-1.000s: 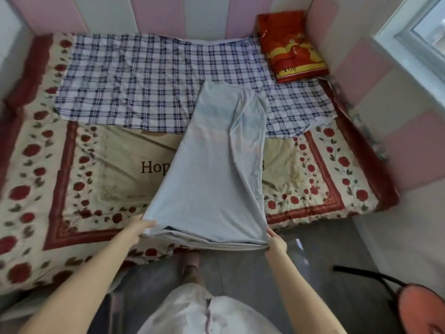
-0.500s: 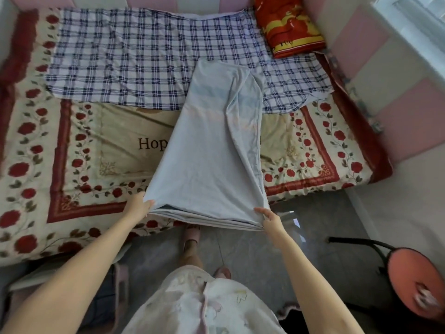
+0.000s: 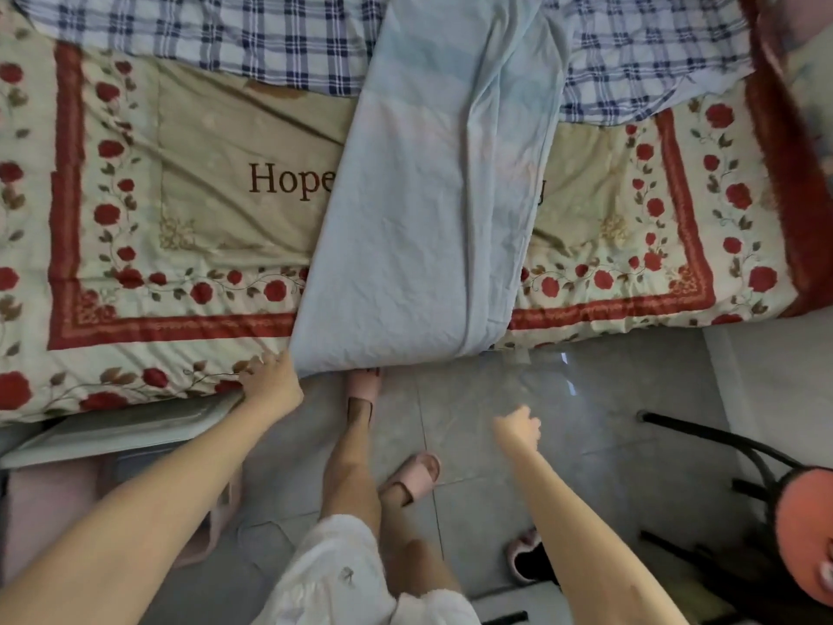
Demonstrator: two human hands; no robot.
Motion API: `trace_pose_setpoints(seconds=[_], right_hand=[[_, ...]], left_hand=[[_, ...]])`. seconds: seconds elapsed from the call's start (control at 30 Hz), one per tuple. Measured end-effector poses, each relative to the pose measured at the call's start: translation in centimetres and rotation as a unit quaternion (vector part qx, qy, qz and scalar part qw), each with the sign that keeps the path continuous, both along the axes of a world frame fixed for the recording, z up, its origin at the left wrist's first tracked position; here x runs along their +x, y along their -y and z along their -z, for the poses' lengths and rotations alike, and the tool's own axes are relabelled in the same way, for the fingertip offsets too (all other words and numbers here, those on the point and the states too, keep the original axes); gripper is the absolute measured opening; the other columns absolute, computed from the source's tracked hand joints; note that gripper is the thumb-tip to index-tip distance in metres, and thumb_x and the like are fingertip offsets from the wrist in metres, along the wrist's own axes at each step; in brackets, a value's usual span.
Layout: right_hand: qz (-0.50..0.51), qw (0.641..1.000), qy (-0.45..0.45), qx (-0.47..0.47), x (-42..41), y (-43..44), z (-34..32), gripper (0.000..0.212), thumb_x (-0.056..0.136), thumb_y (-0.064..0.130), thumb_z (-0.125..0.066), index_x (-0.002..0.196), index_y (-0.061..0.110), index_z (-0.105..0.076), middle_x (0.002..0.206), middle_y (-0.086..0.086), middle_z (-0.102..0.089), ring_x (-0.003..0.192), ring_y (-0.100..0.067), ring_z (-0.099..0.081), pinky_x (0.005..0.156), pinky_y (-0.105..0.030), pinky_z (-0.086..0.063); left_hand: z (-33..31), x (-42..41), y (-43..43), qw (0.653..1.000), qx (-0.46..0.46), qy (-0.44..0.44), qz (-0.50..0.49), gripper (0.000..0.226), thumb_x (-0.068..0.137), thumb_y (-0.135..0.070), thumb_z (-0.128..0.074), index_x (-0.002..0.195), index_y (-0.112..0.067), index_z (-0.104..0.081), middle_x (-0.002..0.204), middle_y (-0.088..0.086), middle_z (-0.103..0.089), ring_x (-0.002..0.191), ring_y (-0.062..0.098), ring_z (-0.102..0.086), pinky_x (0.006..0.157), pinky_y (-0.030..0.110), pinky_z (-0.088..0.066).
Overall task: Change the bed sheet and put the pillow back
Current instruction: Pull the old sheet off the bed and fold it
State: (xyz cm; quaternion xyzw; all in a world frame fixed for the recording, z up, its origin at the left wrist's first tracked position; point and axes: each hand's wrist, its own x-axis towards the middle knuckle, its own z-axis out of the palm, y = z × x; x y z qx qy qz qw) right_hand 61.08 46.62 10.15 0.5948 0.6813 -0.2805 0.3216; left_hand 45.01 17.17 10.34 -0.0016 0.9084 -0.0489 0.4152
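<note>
Visibility limits
- The folded pale blue sheet [image 3: 428, 218] runs past the top edge of the view, so its far end is cut off.
- The sheet covers the middle of the lettering on the rose-patterned quilt [image 3: 180, 218]. Only "Hope" shows to its left, and a trace of a letter to its right.
- The checked cloth [image 3: 270, 47] is cut off along the top edge.
- The chair [image 3: 802, 521] is cut off at the right edge.
- The toe of one pink slipper [image 3: 363, 385] is tucked under the sheet's near end.
- A pale flat object sticks out below the mattress at the left and cannot be identified.

Hands
- The left hand [image 3: 272, 383] rests at the near left corner of the sheet, fingers curled against the bed edge. Whether they pinch the fabric cannot be made out.
- The right hand [image 3: 518, 428] is blurred. It is over the floor, apart from the sheet, fingers curled and holding nothing.

Edges and room
- The sheet lies lengthwise across the bed, over quilt and checked cloth. Its near end slightly overhangs the mattress edge.
- Quilt lies uncovered on both sides of the sheet.
- Grey tiled floor [image 3: 608, 399] lies bare between the bed edge and the chair.
</note>
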Motion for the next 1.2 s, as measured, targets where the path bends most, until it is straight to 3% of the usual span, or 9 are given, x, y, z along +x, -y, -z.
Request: trace_pose_setpoints(seconds=[0.27, 0.47, 0.63, 0.77, 0.87, 0.93, 1.07, 1.13, 1.2], right_hand=[[-0.387, 0.889, -0.234, 0.071, -19.3, 2.3, 11.8, 0.061, 0.098, 0.018, -0.038, 0.152, 0.013, -0.012, 0.16, -0.008, -0.005, 0.148, -0.024, -0.002, 0.119, -0.035, -0.009], [-0.722, 0.634, -0.232, 0.15, -28.4, -6.1, 20.4, 0.057, 0.084, 0.032, -0.033, 0.134, 0.018, -0.055, 0.138, -0.004, -0.055, 0.122, -0.026, -0.055, 0.106, -0.042, -0.03], [-0.475, 0.839, 0.105, 0.246, -27.4, -20.7, 19.3, 0.063, 0.098, 0.034, -0.025, 0.152, 0.009, -0.005, 0.159, -0.012, -0.013, 0.143, -0.034, -0.018, 0.114, -0.052, -0.004], [-0.204, 0.928, 0.242, 0.197, -26.5, -25.8, 15.7, 0.08, 0.086, 0.034, -0.044, 0.152, 0.004, -0.01, 0.156, -0.021, -0.014, 0.143, -0.037, -0.017, 0.118, -0.053, -0.01], [-0.369, 0.882, -0.05, 0.288, -30.2, -20.9, 14.1, 0.068, 0.092, 0.02, -0.032, 0.152, 0.003, -0.004, 0.159, -0.017, -0.001, 0.147, -0.031, 0.0, 0.12, -0.043, 0.001], [-0.503, 0.806, -0.213, 0.227, -33.5, -15.0, 14.3, 0.068, 0.085, 0.027, -0.031, 0.15, 0.008, -0.025, 0.156, -0.017, -0.02, 0.145, -0.034, -0.016, 0.117, -0.047, -0.007], [-0.714, 0.637, -0.256, 0.137, -39.4, -10.7, 19.2, 0.059, 0.082, 0.038, -0.038, 0.14, 0.028, -0.047, 0.149, -0.006, -0.041, 0.137, -0.032, -0.038, 0.11, -0.06, -0.017], [-0.696, 0.651, -0.267, 0.143, -41.1, -15.6, 20.6, 0.057, 0.088, 0.049, -0.034, 0.143, 0.033, -0.041, 0.152, 0.0, -0.036, 0.139, -0.03, -0.034, 0.112, -0.056, -0.01], [-0.584, 0.759, -0.219, 0.187, -41.0, -23.1, 21.2, 0.068, 0.088, 0.061, -0.027, 0.151, 0.035, -0.021, 0.159, 0.003, -0.01, 0.147, -0.027, -0.014, 0.115, -0.051, 0.005]], left_hand=[[10.5, -13.1, -9.9, 0.979, 0.144, -0.068, 0.13, 0.091, 0.086, -0.053, -0.058, 0.151, -0.026, 0.0, 0.157, 0.002, 0.023, 0.144, 0.025, 0.022, 0.113, 0.061, -0.004], [17.5, -17.8, -12.8, 0.967, 0.072, 0.037, 0.241, 0.134, 0.062, -0.071, -0.068, 0.139, -0.035, 0.035, 0.142, 0.002, 0.049, 0.134, 0.033, 0.039, 0.102, 0.071, 0.009], [17.6, -18.9, -13.7, 0.968, 0.067, 0.096, 0.224, 0.141, 0.06, -0.07, -0.07, 0.12, -0.035, 0.053, 0.123, 0.002, 0.065, 0.113, 0.031, 0.057, 0.096, 0.072, 0.018], [16.5, -19.2, -14.6, 0.972, 0.049, 0.122, 0.197, 0.14, 0.065, -0.068, -0.068, 0.122, -0.027, 0.053, 0.124, 0.01, 0.064, 0.116, 0.039, 0.054, 0.098, 0.071, 0.017], [16.0, -18.6, -16.7, 0.983, 0.092, 0.091, 0.129, 0.129, 0.072, -0.068, -0.062, 0.137, -0.021, 0.039, 0.137, 0.014, 0.052, 0.129, 0.042, 0.041, 0.105, 0.066, 0.014], [15.9, -18.5, -18.0, 0.988, 0.137, 0.038, 0.065, 0.113, 0.078, -0.061, -0.06, 0.148, -0.022, 0.019, 0.149, 0.009, 0.038, 0.137, 0.035, 0.033, 0.109, 0.062, 0.009], [17.2, -21.7, -19.4, 0.987, 0.148, -0.055, 0.027, 0.111, 0.075, -0.057, -0.066, 0.15, -0.024, 0.009, 0.155, 0.003, 0.026, 0.142, 0.027, 0.026, 0.109, 0.063, 0.004], [17.9, -24.5, -20.8, 0.989, 0.131, -0.068, 0.006, 0.115, 0.072, -0.06, -0.067, 0.15, -0.027, 0.011, 0.155, 0.002, 0.027, 0.142, 0.027, 0.025, 0.108, 0.066, 0.002], [18.3, -27.6, -23.1, 0.989, 0.122, -0.085, -0.024, 0.122, 0.067, -0.065, -0.069, 0.149, -0.03, 0.014, 0.154, 0.002, 0.029, 0.142, 0.027, 0.025, 0.106, 0.069, 0.0]])
